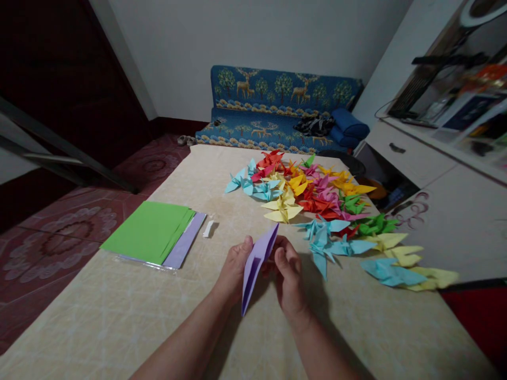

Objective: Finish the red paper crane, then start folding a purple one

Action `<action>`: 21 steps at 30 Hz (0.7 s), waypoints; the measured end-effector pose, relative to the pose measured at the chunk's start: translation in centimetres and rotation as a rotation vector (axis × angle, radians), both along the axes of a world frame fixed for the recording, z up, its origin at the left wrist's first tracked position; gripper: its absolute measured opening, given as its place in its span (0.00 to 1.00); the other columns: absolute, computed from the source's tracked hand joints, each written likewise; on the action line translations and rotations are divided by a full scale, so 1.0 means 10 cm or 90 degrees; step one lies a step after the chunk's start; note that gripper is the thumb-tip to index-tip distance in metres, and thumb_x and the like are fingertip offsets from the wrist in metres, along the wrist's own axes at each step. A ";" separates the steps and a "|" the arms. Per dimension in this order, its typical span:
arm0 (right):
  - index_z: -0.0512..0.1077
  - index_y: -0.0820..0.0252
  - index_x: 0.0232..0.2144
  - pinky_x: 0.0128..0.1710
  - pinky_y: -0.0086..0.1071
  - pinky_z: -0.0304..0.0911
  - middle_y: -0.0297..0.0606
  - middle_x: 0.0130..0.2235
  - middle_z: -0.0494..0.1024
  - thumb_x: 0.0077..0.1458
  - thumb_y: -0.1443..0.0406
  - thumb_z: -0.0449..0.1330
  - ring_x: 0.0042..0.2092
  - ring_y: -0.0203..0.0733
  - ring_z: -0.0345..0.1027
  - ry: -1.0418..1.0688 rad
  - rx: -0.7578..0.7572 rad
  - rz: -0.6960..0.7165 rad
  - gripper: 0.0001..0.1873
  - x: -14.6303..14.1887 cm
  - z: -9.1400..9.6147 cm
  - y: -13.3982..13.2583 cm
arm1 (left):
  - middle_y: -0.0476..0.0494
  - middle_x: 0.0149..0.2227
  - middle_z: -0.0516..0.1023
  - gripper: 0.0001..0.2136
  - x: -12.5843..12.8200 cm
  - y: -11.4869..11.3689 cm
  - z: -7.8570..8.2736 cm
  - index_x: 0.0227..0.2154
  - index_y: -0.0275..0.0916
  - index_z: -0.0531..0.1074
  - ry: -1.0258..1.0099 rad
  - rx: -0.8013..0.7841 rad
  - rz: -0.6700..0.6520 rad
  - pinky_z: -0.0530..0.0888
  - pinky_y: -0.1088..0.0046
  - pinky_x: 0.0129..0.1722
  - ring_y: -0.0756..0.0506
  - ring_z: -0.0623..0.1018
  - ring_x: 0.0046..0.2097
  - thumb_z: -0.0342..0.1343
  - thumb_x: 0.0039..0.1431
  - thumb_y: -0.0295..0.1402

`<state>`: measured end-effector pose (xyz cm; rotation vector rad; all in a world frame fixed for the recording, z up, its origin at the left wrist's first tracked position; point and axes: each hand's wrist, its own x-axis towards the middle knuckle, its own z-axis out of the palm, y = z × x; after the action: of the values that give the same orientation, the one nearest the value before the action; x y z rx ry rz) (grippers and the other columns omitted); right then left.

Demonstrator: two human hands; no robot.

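**Two hands pinch a folded purple paper above the worktop**

The purple paper point(255, 269) is one thin, matte sheet folded into a long, narrow kite shape with sharp creases. One point is up and the other hangs down. It is held just above the near middle of the worktop point(119, 316), between the two hands.

The left hand point(233, 269) has its grip closed on the paper's left edge, thumb on top. The right hand point(289, 277) has its grip closed on the right side, thumb and fingers pinching the fold.

The worktop is a pale beige, faintly veined, smooth surface.

To the left lies one flat stack of square green sheets point(148, 229). A lilac sheet point(184, 248) shows beneath it, and the stack sits on a clear, glossy wrapper. Just beside the stack is one small white scrap point(208, 228).

Beyond and to the right of the hands spreads a loose heap of folded paper cranes point(317, 200) with pointed wings. They are red, yellow, orange, pink, green and light blue. There are dozens, overlapping too much for an exact count.

One blue patterned sofa point(277, 105) stands behind the worktop.
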<state>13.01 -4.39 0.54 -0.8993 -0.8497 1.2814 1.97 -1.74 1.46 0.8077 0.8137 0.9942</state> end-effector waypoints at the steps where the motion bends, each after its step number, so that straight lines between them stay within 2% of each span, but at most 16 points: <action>1: 0.70 0.55 0.40 0.26 0.29 0.58 0.32 0.28 0.72 0.57 0.51 0.59 0.27 0.38 0.65 0.000 -0.001 -0.002 0.16 0.01 0.00 0.00 | 0.46 0.16 0.70 0.27 0.00 0.00 0.02 0.17 0.33 0.71 0.021 0.008 -0.003 0.61 0.75 0.21 0.51 0.66 0.19 0.55 0.54 0.56; 4: 0.70 0.56 0.39 0.26 0.29 0.59 0.33 0.29 0.73 0.58 0.52 0.58 0.27 0.37 0.65 -0.007 0.013 -0.018 0.15 0.03 0.00 0.01 | 0.47 0.16 0.69 0.27 0.00 -0.01 0.04 0.17 0.33 0.71 0.062 0.017 -0.008 0.58 0.76 0.21 0.53 0.64 0.19 0.56 0.54 0.56; 7: 0.71 0.57 0.38 0.24 0.27 0.58 0.32 0.28 0.71 0.57 0.53 0.59 0.26 0.36 0.63 -0.002 0.026 -0.047 0.15 0.04 0.01 0.01 | 0.48 0.16 0.68 0.28 -0.01 -0.01 -0.02 0.18 0.31 0.72 0.067 0.014 -0.017 0.55 0.77 0.21 0.54 0.62 0.19 0.54 0.55 0.55; 12: 0.73 0.56 0.39 0.25 0.26 0.58 0.30 0.28 0.70 0.54 0.54 0.62 0.26 0.34 0.62 0.001 -0.009 -0.091 0.15 0.06 0.02 0.01 | 0.50 0.16 0.67 0.26 -0.01 -0.01 -0.11 0.20 0.31 0.73 0.051 -0.004 -0.027 0.54 0.78 0.20 0.55 0.61 0.18 0.55 0.56 0.54; 17: 0.73 0.55 0.37 0.28 0.27 0.60 0.32 0.30 0.73 0.54 0.54 0.62 0.30 0.37 0.65 -0.026 -0.032 -0.106 0.13 0.06 0.03 0.01 | 0.49 0.15 0.68 0.27 0.00 -0.01 -0.05 0.19 0.31 0.73 0.059 -0.007 -0.019 0.55 0.78 0.20 0.55 0.62 0.18 0.57 0.53 0.54; 21: 0.74 0.55 0.36 0.28 0.27 0.60 0.32 0.31 0.74 0.54 0.56 0.61 0.30 0.37 0.65 0.006 -0.028 -0.081 0.11 0.06 0.03 0.02 | 0.47 0.16 0.70 0.27 0.00 -0.01 -0.03 0.20 0.30 0.74 0.056 -0.010 -0.010 0.57 0.78 0.21 0.54 0.64 0.18 0.58 0.52 0.55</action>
<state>13.64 -4.22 0.85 -0.9668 -0.7470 1.1961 1.98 -1.80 1.13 0.8476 0.8888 0.9421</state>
